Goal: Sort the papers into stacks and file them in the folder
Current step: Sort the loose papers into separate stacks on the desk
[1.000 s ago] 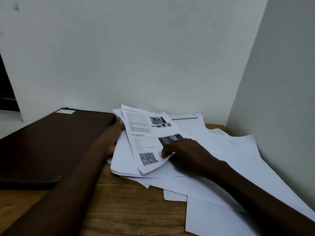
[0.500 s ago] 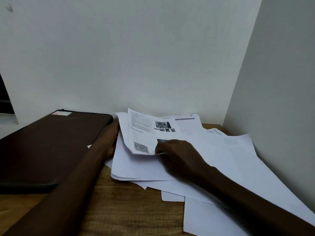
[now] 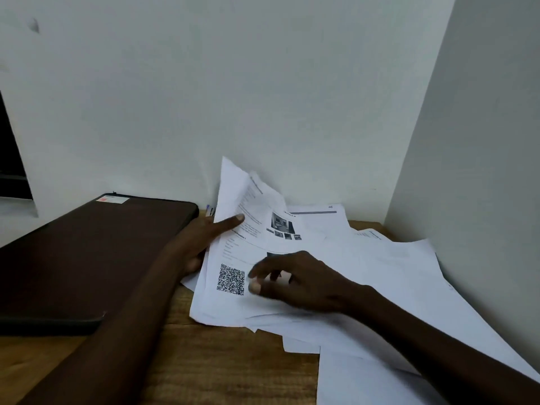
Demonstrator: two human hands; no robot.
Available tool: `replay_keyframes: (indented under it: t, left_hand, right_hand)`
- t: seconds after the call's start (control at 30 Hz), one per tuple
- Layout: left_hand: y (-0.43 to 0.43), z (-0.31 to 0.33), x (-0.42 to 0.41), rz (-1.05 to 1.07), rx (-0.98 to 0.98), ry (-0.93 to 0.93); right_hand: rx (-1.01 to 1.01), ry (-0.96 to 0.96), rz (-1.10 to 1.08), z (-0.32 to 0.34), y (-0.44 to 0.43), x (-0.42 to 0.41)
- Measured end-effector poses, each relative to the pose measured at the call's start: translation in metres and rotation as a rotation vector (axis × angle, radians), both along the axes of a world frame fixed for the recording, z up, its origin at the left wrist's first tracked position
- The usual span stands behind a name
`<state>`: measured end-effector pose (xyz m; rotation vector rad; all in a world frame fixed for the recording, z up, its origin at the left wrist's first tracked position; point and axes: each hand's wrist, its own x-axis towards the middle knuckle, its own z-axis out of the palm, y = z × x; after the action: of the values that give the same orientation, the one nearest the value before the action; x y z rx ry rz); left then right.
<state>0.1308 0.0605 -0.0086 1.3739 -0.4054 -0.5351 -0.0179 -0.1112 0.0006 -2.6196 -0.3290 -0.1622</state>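
A printed sheet [image 3: 233, 258] with a QR code and small photos lies on top of a loose pile of white papers [image 3: 394, 273] in the table's far right corner. My left hand [image 3: 198, 244] grips the sheet's left edge, thumb on top and fingers underneath. The sheet's far corner [image 3: 230, 182] curls up against the wall. My right hand [image 3: 295, 279] rests over the sheet next to the QR code with its fingers spread. A closed dark brown folder [image 3: 87, 258] lies flat to the left of the pile.
The wooden table [image 3: 219, 369] shows in front of the papers. A white back wall [image 3: 263, 97] and a right side wall [image 3: 482, 171] hem in the pile. A small red and white label [image 3: 112, 199] sits on the folder's far edge.
My left thumb has come onto the printed sheet and its far edge has lifted up against the wall. My right hand has opened and slid nearer the QR code.
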Motion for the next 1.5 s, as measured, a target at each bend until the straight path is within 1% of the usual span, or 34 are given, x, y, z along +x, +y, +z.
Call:
replay_keyframes:
  t: [0.03,0.07,0.13,0.17,0.23,0.3,0.33,0.37,0.43,0.6,0.67,0.73,0.8,0.87,0.93,0.97,1.0,1.07,1.13,1.17,1.23,1.33,1.4,1.43,1.5]
  left_hand:
    - [0.0,-0.003,0.001,0.039,0.009,-0.056]
    - [0.001,-0.005,0.002,0.112,0.039,-0.146]
    - [-0.001,-0.008,0.002,0.26,0.156,-0.363]
    - [-0.003,-0.009,0.001,0.313,0.213,-0.443]
    - [-0.01,-0.009,-0.002,0.378,0.312,-0.586]
    - [-0.017,-0.008,-0.008,0.464,0.432,-0.747]
    - [-0.02,-0.007,-0.009,0.494,0.458,-0.801]
    - [-0.022,-0.007,-0.011,0.511,0.448,-0.836]
    - [-0.024,-0.007,-0.012,0.523,0.432,-0.842]
    - [-0.03,-0.011,-0.012,0.519,0.502,-0.806]
    - [-0.03,-0.014,-0.009,0.49,0.491,-0.809]
    - [-0.028,-0.014,-0.009,0.473,0.439,-0.82]
    - [-0.025,-0.012,-0.009,0.48,0.378,-0.794]
    - [-0.024,-0.01,-0.009,0.472,0.361,-0.71]
    - [-0.024,-0.011,-0.007,0.448,0.376,-0.621]
    - [-0.023,-0.013,-0.007,0.434,0.389,-0.586]
    - [-0.02,-0.015,-0.006,0.412,0.372,-0.548]
    - [-0.013,-0.017,-0.004,0.351,0.262,-0.413]
    - [-0.007,-0.014,-0.004,0.252,0.106,-0.259]
    - [-0.005,-0.011,-0.003,0.211,0.04,-0.187]
    - [-0.001,-0.007,-0.001,0.119,-0.02,-0.092]
    - [0.001,-0.006,0.004,-0.012,-0.037,-0.027]
    - [-0.002,-0.009,0.008,-0.023,-0.085,0.066]
    - [-0.004,-0.01,0.008,-0.004,-0.107,0.105]
    - [-0.009,-0.013,0.008,0.029,-0.129,0.132]
  right_hand:
    - [0.114,-0.026,-0.026,0.002,0.001,0.004]
    - [0.2,-0.095,-0.074,0.005,0.002,0.011]
    - [0.28,-0.26,-0.202,0.015,0.005,0.03]
    - [0.295,-0.312,-0.265,0.022,0.007,0.04]
    - [0.314,-0.328,-0.351,0.037,0.017,0.06]
    - [0.325,-0.282,-0.389,0.048,0.028,0.077]
    - [0.315,-0.264,-0.41,0.052,0.034,0.083]
    - [0.292,-0.25,-0.434,0.054,0.039,0.09]
    - [0.214,-0.227,-0.486,0.056,0.046,0.102]
    - [0.002,-0.211,-0.52,0.054,0.054,0.113]
    - [-0.035,-0.268,-0.513,0.057,0.055,0.112]
    - [0.003,-0.411,-0.501,0.061,0.056,0.108]
    - [0.142,-0.567,-0.508,0.069,0.054,0.105]
    - [0.326,-0.687,-0.537,0.082,0.045,0.103]
    - [0.447,-0.782,-0.592,0.096,0.028,0.103]
    - [0.545,-0.822,-0.607,0.103,0.019,0.101]
    - [0.682,-0.84,-0.605,0.108,0.007,0.101]
    - [0.946,-0.824,-0.602,0.115,-0.017,0.095]
    - [1.017,-0.798,-0.728,0.116,-0.052,0.09]
    - [1.03,-0.773,-0.788,0.114,-0.071,0.085]
    - [1.043,-0.663,-0.848,0.1,-0.109,0.074]
    - [0.983,-0.294,-0.826,0.062,-0.146,0.052]
    - [0.917,-0.052,-0.764,0.032,-0.143,0.038]
    - [0.893,0.01,-0.729,0.019,-0.139,0.034]
    - [0.879,0.006,-0.693,-0.003,-0.132,0.036]
